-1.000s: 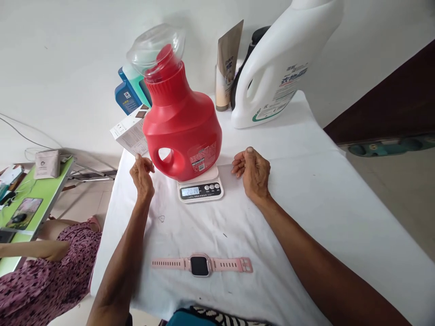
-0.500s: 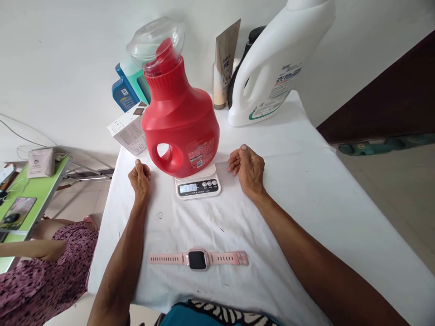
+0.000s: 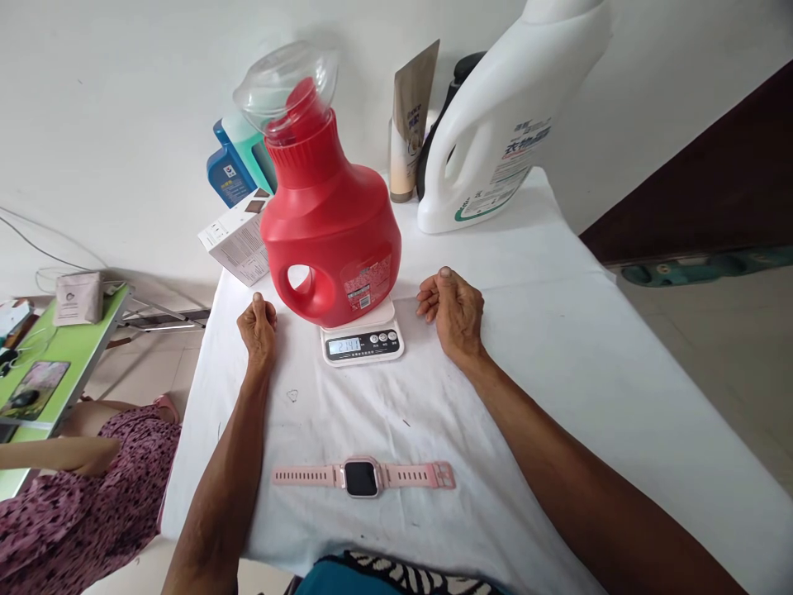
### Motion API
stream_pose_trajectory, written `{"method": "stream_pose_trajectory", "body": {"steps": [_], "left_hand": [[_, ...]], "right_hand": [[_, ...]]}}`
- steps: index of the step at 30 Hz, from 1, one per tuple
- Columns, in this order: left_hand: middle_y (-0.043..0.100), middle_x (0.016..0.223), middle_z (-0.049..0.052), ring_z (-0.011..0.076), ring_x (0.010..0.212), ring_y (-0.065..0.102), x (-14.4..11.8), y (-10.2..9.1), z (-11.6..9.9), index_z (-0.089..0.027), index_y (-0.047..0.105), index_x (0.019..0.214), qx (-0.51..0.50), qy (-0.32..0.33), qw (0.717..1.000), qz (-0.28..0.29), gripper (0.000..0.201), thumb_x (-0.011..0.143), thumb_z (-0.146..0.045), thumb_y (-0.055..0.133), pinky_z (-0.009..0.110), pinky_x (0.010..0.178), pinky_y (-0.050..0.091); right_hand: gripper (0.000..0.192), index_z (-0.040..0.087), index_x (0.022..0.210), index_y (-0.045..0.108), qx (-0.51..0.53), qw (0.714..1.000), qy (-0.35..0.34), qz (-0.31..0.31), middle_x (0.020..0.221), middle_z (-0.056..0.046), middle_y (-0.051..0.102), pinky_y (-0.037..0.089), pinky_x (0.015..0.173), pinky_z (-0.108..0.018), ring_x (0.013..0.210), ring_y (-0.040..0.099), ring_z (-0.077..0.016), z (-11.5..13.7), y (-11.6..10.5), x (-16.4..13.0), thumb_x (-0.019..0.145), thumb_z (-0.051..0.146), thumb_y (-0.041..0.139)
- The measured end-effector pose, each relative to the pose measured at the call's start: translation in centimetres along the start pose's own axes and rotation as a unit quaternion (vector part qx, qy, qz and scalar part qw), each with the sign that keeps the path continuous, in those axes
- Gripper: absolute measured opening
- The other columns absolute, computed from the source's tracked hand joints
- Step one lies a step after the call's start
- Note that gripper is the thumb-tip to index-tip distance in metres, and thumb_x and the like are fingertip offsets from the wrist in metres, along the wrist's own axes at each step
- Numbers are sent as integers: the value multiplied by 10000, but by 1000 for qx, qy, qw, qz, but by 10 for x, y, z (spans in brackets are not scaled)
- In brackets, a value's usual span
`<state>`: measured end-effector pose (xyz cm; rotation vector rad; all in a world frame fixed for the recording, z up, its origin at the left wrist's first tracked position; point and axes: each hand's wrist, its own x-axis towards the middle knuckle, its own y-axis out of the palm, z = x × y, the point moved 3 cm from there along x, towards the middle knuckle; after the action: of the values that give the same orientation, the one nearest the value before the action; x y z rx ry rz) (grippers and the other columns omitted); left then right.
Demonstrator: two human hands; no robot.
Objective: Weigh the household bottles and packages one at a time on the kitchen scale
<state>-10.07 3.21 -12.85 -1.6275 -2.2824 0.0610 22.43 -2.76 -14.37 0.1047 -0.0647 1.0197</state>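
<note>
A large red jug-shaped detergent bottle (image 3: 338, 223) stands on a small white digital kitchen scale (image 3: 363, 347) whose display is lit. A clear, thin plastic cap or cover (image 3: 285, 78) sits over the bottle's red spout. To the left of the scale, my left hand (image 3: 257, 326) rests on the cloth, loosely curled with nothing in it. My right hand (image 3: 457, 314) lies right of the scale, fingers bent in and thumb uppermost, also holding nothing. Neither hand touches the bottle. Nearer my body lies a pink-strapped smartwatch (image 3: 361, 478), stretched out flat.
Along the wall stand a white detergent bottle (image 3: 477, 178), a beige squeeze tube (image 3: 405, 132), a dark bottle, a blue bottle (image 3: 228, 169) and a printed box (image 3: 239, 244). White cloth (image 3: 588, 397) covers the table. A person in a patterned purple dress (image 3: 133, 463) is beside a green table (image 3: 87, 355).
The digits on the scale's display differ slightly. The view has shifted a little; both hands, the bottle and the watch keep their places.
</note>
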Motion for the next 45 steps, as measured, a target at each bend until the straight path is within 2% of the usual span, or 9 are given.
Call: {"method": "stream_pose_trajectory", "body": {"steps": [7,10,13,17,24,29,35,40,45], "left_hand": [[473,560,-14,116,536,424,4,-3,-23,-195,555,623,-27,40,999,-15,622,1003,-684,503,264,572,354],[571,719,12,127,622,508,8,1,-55,-198,619,759,-75,71,995,-9,602,954,-758,511,251,610,426],[625,875,40,155,770,598,10,10,-89,-208,650,882,-118,104,987,25,640,871,-841,560,265,703,502],[612,806,39,168,731,581,3,24,-118,-210,647,819,-107,136,983,64,699,844,-900,537,283,670,487],[499,568,8,128,535,439,-8,42,-124,-191,530,596,-119,106,977,138,628,844,-734,726,273,521,367],[218,473,-92,40,435,204,-6,56,-131,-198,299,512,-205,43,975,80,806,532,-654,965,206,410,189],[257,477,-97,29,420,236,-9,78,-157,-185,301,510,-258,18,965,49,829,465,-644,990,189,397,199],[259,457,-103,24,407,206,-8,125,-179,-197,320,502,-285,5,954,97,821,418,-661,992,198,391,141],[276,465,-99,28,436,206,-14,188,-179,-203,386,515,-268,14,947,175,745,492,-681,956,213,428,175]], "right_hand": [[672,237,610,567,8,998,-42,37,546,5,523,407,490,-266,498,490,-130,42,-1,-26,986,789,499],[659,231,581,544,-3,979,-29,204,535,21,480,359,489,-261,496,433,-117,64,7,-51,995,743,535],[616,223,578,518,6,922,21,387,545,30,491,338,495,-252,509,439,-111,66,17,-81,999,667,580],[535,215,601,490,24,865,62,497,554,44,478,310,503,-249,524,417,-103,46,24,-110,975,563,650],[397,200,640,496,-19,854,20,520,562,73,396,269,524,-242,548,368,-83,16,21,-115,907,426,683],[251,196,678,570,-36,859,-1,511,590,70,523,359,547,-219,542,483,-86,11,20,-115,818,319,736],[264,199,695,572,-78,847,-25,526,669,69,584,411,588,-202,618,561,-94,7,22,-117,814,317,775],[260,196,690,563,-97,853,-27,511,658,76,572,407,587,-195,603,553,-86,5,23,-118,796,260,792],[247,196,685,564,-85,859,-14,504,633,88,548,406,596,-195,571,525,-73,8,22,-118,775,211,794]]}}
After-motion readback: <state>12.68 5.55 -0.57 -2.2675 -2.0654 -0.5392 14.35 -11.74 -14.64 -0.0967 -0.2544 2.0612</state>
